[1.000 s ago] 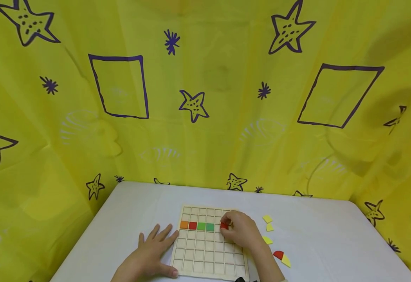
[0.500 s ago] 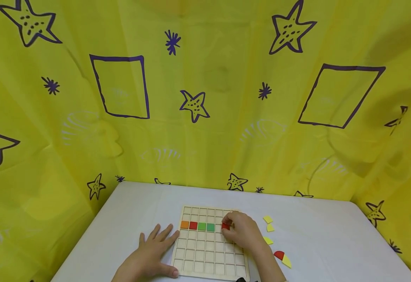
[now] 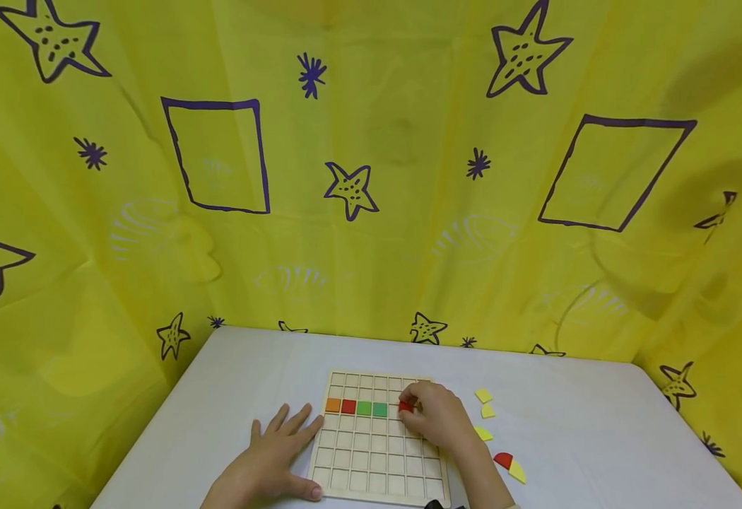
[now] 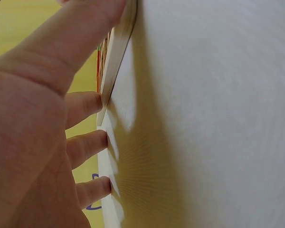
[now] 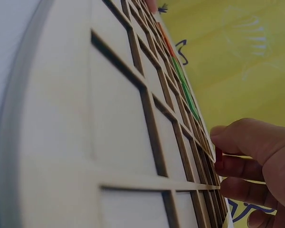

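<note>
pinching a red tile in our right hand, we set it into the wooden grid board at twelve o'clock, one cell past four filled squares. our left hand lies flat, bracing the board's nine o'clock edge. most cells remain empty; loose pieces wait at three o'clock.
</note>
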Motion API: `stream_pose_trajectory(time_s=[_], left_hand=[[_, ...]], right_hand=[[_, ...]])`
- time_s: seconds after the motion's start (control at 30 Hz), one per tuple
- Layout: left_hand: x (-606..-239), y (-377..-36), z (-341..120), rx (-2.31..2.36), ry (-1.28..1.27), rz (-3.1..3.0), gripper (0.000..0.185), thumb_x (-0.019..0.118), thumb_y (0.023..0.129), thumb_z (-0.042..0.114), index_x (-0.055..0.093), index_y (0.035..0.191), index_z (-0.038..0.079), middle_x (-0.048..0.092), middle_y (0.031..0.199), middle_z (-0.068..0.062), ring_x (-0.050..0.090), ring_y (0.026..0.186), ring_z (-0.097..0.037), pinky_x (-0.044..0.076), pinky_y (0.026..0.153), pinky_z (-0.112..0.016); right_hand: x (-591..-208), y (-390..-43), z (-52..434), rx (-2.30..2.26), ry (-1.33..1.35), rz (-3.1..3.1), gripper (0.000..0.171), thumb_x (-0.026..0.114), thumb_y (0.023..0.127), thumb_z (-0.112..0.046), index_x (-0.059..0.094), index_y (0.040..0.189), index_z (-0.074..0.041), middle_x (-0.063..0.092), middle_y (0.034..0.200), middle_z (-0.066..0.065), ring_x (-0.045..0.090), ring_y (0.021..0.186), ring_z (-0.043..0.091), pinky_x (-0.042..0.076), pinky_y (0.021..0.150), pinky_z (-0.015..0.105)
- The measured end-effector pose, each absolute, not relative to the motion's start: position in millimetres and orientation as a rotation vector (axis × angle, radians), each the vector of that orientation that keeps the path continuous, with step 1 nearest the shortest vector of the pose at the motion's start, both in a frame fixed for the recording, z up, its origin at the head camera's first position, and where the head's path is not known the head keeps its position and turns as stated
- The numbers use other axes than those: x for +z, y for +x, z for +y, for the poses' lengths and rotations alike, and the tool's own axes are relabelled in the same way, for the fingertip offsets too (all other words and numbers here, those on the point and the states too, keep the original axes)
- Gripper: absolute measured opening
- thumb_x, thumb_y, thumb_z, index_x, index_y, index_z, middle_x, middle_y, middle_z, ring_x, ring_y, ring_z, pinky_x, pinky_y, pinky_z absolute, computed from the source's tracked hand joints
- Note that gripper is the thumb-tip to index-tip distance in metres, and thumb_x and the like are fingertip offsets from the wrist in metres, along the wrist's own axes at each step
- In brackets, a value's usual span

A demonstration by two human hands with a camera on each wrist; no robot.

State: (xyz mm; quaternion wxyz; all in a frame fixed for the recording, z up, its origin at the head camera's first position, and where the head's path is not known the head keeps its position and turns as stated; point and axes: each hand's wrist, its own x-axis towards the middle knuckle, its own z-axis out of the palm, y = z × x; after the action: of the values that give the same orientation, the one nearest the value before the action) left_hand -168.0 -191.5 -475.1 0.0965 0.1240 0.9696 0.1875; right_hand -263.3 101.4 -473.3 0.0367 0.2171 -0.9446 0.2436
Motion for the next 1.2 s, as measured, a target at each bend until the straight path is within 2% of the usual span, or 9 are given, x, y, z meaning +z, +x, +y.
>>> stream_pose_trajectory(time_s=[0.63, 1.2], left_hand=[[-474, -167, -192, 0.546, 0.388, 2.901, 0.105, 0.057, 0.051, 0.077, 0.031, 0.140, 0.028, 0.022, 0.149, -0.004, 0.008, 0.136, -0.040, -0.002, 0.092, -0.075], [-474, -167, -193, 0.556, 0.379, 2.883, 0.105, 0.057, 0.051, 0.077, 0.028, 0.140, 0.030, 0.020, 0.150, -0.002, 0.006, 0.137, -0.038, -0.004, 0.093, -0.073]], right_hand=[[-464, -272, 93, 0.685, 0.763, -2.888, 0.010, 0.066, 0.077, -0.033, 0.064, 0.085, -0.027, 0.055, 0.073, -0.018, 0.048, 0.067, 0.005, 0.039, 0.061, 0.023], [-466, -273, 86, 0.643, 0.867, -2.878, 0.014, 0.067, 0.075, -0.028, 0.068, 0.089, -0.023, 0.062, 0.084, -0.012, 0.054, 0.075, 0.008, 0.044, 0.067, 0.028]])
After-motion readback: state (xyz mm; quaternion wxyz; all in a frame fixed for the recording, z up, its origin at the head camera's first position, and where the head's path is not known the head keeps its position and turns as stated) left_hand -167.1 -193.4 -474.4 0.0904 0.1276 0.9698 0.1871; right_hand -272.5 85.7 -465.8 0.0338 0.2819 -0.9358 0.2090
